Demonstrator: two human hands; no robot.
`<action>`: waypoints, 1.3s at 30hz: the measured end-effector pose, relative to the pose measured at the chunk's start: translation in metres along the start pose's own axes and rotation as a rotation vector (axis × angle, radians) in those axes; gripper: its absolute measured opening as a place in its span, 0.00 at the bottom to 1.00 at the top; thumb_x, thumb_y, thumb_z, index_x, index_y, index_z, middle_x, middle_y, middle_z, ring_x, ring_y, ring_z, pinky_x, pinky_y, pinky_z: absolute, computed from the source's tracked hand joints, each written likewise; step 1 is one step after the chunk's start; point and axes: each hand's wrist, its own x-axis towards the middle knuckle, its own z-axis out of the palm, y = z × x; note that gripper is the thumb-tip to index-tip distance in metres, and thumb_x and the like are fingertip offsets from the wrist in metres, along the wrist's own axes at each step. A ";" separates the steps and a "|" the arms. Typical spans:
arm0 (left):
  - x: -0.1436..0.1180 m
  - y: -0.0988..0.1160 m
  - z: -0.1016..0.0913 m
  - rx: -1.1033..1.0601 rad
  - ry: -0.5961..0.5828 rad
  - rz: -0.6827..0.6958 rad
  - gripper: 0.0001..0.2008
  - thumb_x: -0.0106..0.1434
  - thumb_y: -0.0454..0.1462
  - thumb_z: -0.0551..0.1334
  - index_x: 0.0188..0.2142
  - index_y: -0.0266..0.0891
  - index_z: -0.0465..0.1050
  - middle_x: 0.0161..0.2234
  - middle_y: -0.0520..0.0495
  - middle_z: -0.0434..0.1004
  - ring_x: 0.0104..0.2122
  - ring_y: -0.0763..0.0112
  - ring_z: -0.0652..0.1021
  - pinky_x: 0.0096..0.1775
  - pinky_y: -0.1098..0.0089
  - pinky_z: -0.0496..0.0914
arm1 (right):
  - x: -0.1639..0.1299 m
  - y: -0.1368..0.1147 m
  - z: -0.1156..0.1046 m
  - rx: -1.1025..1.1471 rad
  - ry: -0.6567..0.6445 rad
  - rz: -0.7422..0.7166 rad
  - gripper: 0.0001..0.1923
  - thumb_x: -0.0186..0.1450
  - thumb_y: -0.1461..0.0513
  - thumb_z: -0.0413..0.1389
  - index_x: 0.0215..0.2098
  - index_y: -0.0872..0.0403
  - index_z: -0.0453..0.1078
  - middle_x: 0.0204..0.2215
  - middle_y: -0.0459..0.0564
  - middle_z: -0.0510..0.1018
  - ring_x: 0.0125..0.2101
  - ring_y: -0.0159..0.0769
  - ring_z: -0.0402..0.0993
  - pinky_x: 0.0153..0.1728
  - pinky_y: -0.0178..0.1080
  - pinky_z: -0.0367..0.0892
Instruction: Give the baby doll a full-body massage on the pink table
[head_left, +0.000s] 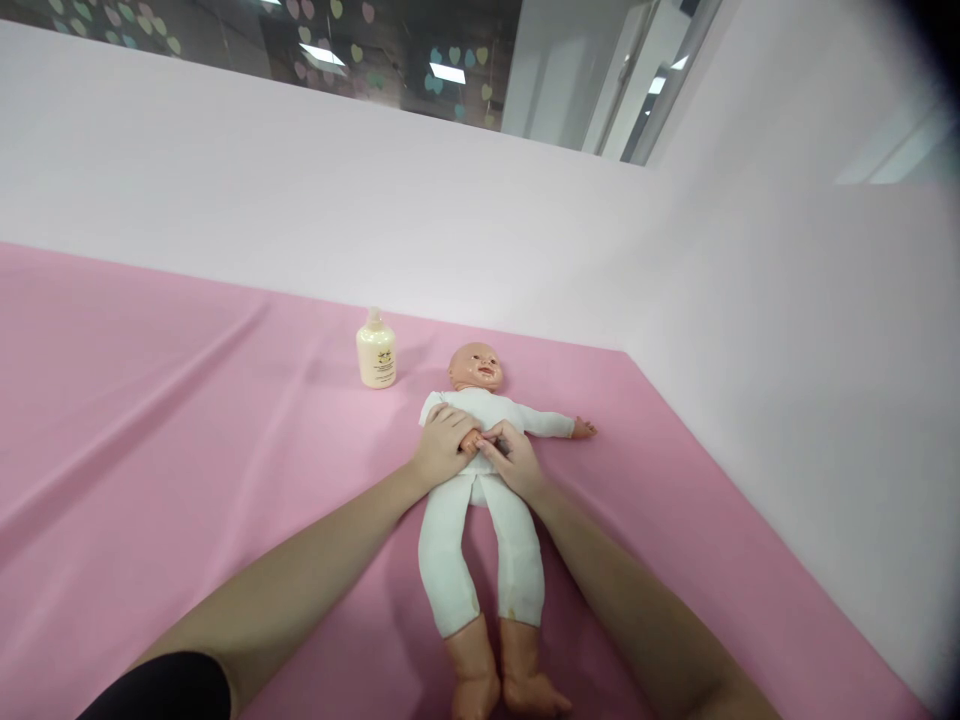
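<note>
A baby doll (pixel 480 530) in a white suit lies on its back on the pink sheet (pixel 187 450), head toward the wall, bare feet toward me. My left hand (pixel 441 445) rests on the doll's torso over its near arm. My right hand (pixel 510 458) lies on the belly beside it, fingers pinching at the doll's small hand between my two hands. The doll's other arm (pixel 559 425) stretches out to the right. A cream lotion bottle (pixel 376 350) stands upright just left of the doll's head.
A low pale pink wall (pixel 300 210) bounds the sheet at the back and along the right side (pixel 787 400). Glass with heart stickers shows above it. Bare pink sheet spreads wide to the left.
</note>
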 end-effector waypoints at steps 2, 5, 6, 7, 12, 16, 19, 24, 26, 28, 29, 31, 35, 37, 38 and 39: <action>0.000 -0.001 0.000 0.006 -0.013 0.002 0.08 0.58 0.39 0.59 0.37 0.41 0.71 0.37 0.49 0.75 0.41 0.64 0.69 0.52 0.59 0.57 | 0.000 0.000 0.000 0.001 0.006 -0.002 0.14 0.56 0.54 0.61 0.31 0.52 0.63 0.22 0.41 0.68 0.24 0.30 0.64 0.28 0.35 0.63; 0.000 -0.001 0.001 0.031 -0.036 0.012 0.08 0.58 0.39 0.59 0.37 0.41 0.71 0.37 0.49 0.75 0.42 0.64 0.69 0.53 0.58 0.56 | 0.001 -0.002 0.001 0.004 0.006 0.007 0.15 0.54 0.54 0.63 0.31 0.52 0.62 0.23 0.41 0.67 0.24 0.31 0.64 0.29 0.35 0.63; 0.000 -0.001 0.001 0.039 -0.044 0.018 0.07 0.60 0.38 0.58 0.37 0.41 0.71 0.37 0.49 0.75 0.42 0.65 0.69 0.52 0.58 0.56 | 0.001 -0.002 0.001 -0.001 0.008 0.008 0.14 0.56 0.55 0.61 0.30 0.52 0.62 0.23 0.41 0.67 0.25 0.31 0.64 0.29 0.35 0.63; 0.000 0.000 0.001 0.046 -0.051 0.025 0.06 0.61 0.38 0.57 0.37 0.41 0.71 0.37 0.49 0.75 0.41 0.65 0.69 0.52 0.59 0.56 | 0.001 -0.003 0.000 -0.008 0.009 0.008 0.12 0.58 0.55 0.59 0.30 0.52 0.62 0.23 0.42 0.68 0.25 0.31 0.64 0.29 0.35 0.63; 0.000 0.001 0.001 0.063 -0.047 0.042 0.07 0.63 0.35 0.54 0.36 0.41 0.70 0.37 0.49 0.75 0.41 0.66 0.69 0.53 0.59 0.56 | 0.001 -0.006 -0.002 -0.016 -0.023 0.023 0.11 0.65 0.57 0.50 0.27 0.52 0.61 0.21 0.42 0.67 0.23 0.30 0.63 0.28 0.35 0.61; -0.001 -0.002 0.002 0.052 -0.050 0.052 0.07 0.61 0.37 0.56 0.38 0.41 0.70 0.38 0.49 0.75 0.41 0.65 0.69 0.53 0.57 0.55 | 0.001 -0.003 0.000 0.001 0.002 0.019 0.11 0.59 0.55 0.58 0.29 0.52 0.62 0.22 0.42 0.67 0.24 0.31 0.64 0.28 0.35 0.62; -0.002 -0.003 0.003 0.044 -0.049 0.056 0.08 0.60 0.38 0.58 0.38 0.40 0.70 0.38 0.48 0.75 0.42 0.64 0.69 0.54 0.57 0.55 | 0.001 -0.001 0.001 -0.001 0.008 0.007 0.15 0.54 0.55 0.63 0.29 0.52 0.62 0.22 0.41 0.67 0.24 0.31 0.63 0.28 0.35 0.63; -0.001 -0.001 0.003 0.056 -0.041 0.044 0.08 0.63 0.37 0.53 0.37 0.41 0.70 0.37 0.49 0.75 0.41 0.66 0.69 0.53 0.59 0.56 | 0.000 -0.005 -0.001 -0.033 -0.003 0.016 0.09 0.63 0.56 0.53 0.28 0.52 0.63 0.23 0.43 0.68 0.24 0.31 0.64 0.28 0.35 0.61; 0.000 0.000 0.002 0.061 -0.037 0.039 0.08 0.63 0.36 0.53 0.37 0.40 0.70 0.37 0.49 0.75 0.40 0.66 0.69 0.53 0.59 0.56 | 0.000 -0.006 -0.002 -0.030 -0.023 0.029 0.10 0.65 0.57 0.50 0.27 0.52 0.62 0.22 0.43 0.68 0.24 0.31 0.64 0.28 0.35 0.61; 0.000 0.001 0.001 0.059 -0.036 0.039 0.08 0.62 0.36 0.53 0.37 0.40 0.70 0.37 0.49 0.75 0.40 0.66 0.69 0.53 0.59 0.56 | 0.001 -0.006 -0.002 -0.021 -0.025 0.036 0.11 0.65 0.57 0.50 0.27 0.52 0.62 0.21 0.42 0.67 0.24 0.31 0.64 0.28 0.35 0.61; 0.000 0.001 0.001 0.054 -0.039 0.040 0.08 0.62 0.36 0.54 0.37 0.40 0.70 0.37 0.49 0.75 0.41 0.66 0.69 0.53 0.59 0.56 | 0.001 -0.005 -0.001 -0.017 -0.019 0.033 0.10 0.64 0.56 0.52 0.28 0.52 0.62 0.22 0.42 0.67 0.24 0.31 0.64 0.28 0.35 0.61; 0.000 0.001 -0.001 0.045 -0.054 0.041 0.07 0.61 0.37 0.55 0.38 0.40 0.70 0.37 0.49 0.75 0.41 0.65 0.69 0.53 0.58 0.56 | 0.001 -0.004 0.000 -0.012 -0.001 0.018 0.10 0.59 0.55 0.57 0.29 0.52 0.62 0.23 0.42 0.67 0.24 0.31 0.64 0.28 0.35 0.61; 0.000 0.001 -0.001 0.044 -0.073 0.031 0.07 0.60 0.37 0.57 0.38 0.40 0.70 0.37 0.49 0.75 0.41 0.65 0.69 0.53 0.58 0.56 | 0.002 -0.003 0.001 -0.017 0.012 0.010 0.13 0.56 0.56 0.61 0.30 0.52 0.62 0.22 0.41 0.66 0.24 0.31 0.63 0.28 0.36 0.62; 0.000 0.001 0.000 0.053 -0.067 0.027 0.07 0.61 0.36 0.56 0.38 0.41 0.70 0.37 0.49 0.75 0.41 0.66 0.69 0.53 0.59 0.56 | 0.002 -0.004 0.001 -0.029 0.015 0.016 0.10 0.59 0.56 0.58 0.29 0.52 0.62 0.22 0.42 0.66 0.24 0.31 0.63 0.28 0.35 0.61; 0.001 0.001 0.000 0.059 -0.062 0.025 0.07 0.61 0.36 0.55 0.37 0.41 0.70 0.37 0.50 0.75 0.41 0.66 0.69 0.53 0.59 0.56 | 0.002 -0.005 0.001 -0.037 0.015 0.018 0.09 0.61 0.56 0.56 0.29 0.52 0.62 0.23 0.42 0.67 0.24 0.31 0.63 0.28 0.35 0.61; 0.001 0.001 0.001 0.065 -0.059 0.022 0.07 0.61 0.36 0.55 0.37 0.41 0.71 0.37 0.50 0.75 0.41 0.66 0.69 0.53 0.59 0.56 | 0.002 -0.006 0.001 -0.045 0.014 0.021 0.09 0.62 0.57 0.54 0.28 0.52 0.62 0.23 0.42 0.67 0.24 0.31 0.63 0.27 0.35 0.60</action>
